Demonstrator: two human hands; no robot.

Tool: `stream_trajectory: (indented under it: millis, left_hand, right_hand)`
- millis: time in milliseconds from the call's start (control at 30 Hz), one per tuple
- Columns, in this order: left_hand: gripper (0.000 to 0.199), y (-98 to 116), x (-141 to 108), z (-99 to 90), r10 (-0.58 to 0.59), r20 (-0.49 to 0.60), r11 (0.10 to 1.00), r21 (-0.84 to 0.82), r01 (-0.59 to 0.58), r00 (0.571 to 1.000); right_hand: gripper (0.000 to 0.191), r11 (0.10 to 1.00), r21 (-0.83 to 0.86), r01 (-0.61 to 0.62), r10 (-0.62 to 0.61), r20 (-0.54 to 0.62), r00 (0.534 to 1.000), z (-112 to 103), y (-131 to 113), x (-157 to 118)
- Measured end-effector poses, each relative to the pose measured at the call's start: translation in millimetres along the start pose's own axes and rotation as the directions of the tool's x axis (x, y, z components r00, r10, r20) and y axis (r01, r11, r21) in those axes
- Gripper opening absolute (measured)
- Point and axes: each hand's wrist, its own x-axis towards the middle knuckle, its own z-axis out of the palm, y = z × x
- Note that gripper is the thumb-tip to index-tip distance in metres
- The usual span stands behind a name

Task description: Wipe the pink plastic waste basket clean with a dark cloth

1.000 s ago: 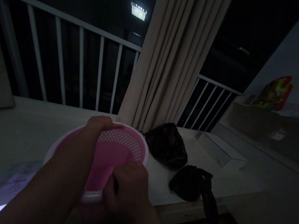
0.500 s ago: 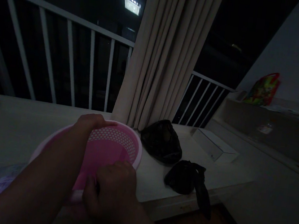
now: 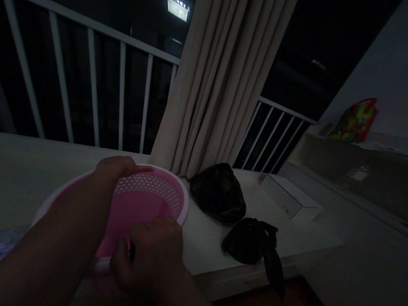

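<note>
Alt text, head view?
A person's left hand is at the far rim of a pink basket, right hand curled at the near rim. Two black bags and a white box lie right of it, dimly lit.

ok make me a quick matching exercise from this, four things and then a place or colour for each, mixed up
Column one
1. left hand
2. curtain
3. white box
4. patterned bag

Column two
A. hanging in front of the railing
B. red and green
C. at the far rim of the pink basket
D. on the same pale ledge as the black bags

Right pairs: 1-C, 2-A, 3-D, 4-B
</note>
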Motion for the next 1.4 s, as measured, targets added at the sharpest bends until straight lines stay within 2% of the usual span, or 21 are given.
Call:
stream_trajectory:
  millis: [133,267,433,600,767,900,1033,1233,1300,1400]
  left_hand:
    - [0.101,-4,2,-0.1,-0.023,-0.012,1.0,-0.008,0.023,1.0]
    - [0.1,-9,2,0.3,-0.072,0.043,0.994,-0.08,0.076,0.996]
    - [0.085,-11,-7,0.5,-0.109,0.052,0.984,-0.135,0.115,0.993]
    - [0.073,-14,-15,-0.9,-0.085,0.122,0.975,-0.192,0.107,0.989]
    - [0.076,-16,-16,-0.8,-0.044,0.094,0.989,-0.135,0.057,0.995]
    - [0.085,-15,-17,-0.9,-0.009,0.011,1.0,-0.024,0.009,1.0]
    - [0.089,-15,-17,-0.5,0.063,-0.012,0.996,0.066,-0.062,0.998]
    - [0.086,-7,-24,-1.9,0.21,-0.128,0.973,0.126,-0.194,0.969]
    - [0.09,-5,-23,-2.5,0.197,-0.135,0.978,0.099,-0.184,0.971]
    - [0.097,-7,-16,-2.8,0.066,-0.069,0.996,-0.061,-0.07,0.995]
  right_hand:
    - [0.027,1.0,-0.01,-0.002,0.002,0.032,0.999,-2,3,1]
    - [0.027,1.0,-0.017,0.008,-0.007,0.024,1.0,-4,11,-1]
    - [0.03,0.996,-0.024,0.083,-0.083,0.014,0.996,-8,32,-4]
    - [0.026,0.99,-0.015,0.142,-0.142,-0.009,0.99,-11,49,-6]
    - [0.026,0.99,-0.012,0.143,-0.144,-0.057,0.988,-7,52,-7]
    - [0.027,0.988,0.01,0.152,-0.151,-0.097,0.984,-7,50,-7]
    - [0.028,0.988,0.063,0.139,-0.125,-0.181,0.975,-8,48,-8]
    - [0.028,0.981,0.122,0.153,-0.118,-0.251,0.961,-8,47,-10]
    - [0.028,0.981,0.122,0.152,-0.118,-0.252,0.961,-7,47,-10]
    - [0.028,0.981,0.122,0.151,-0.117,-0.247,0.962,-7,49,-9]
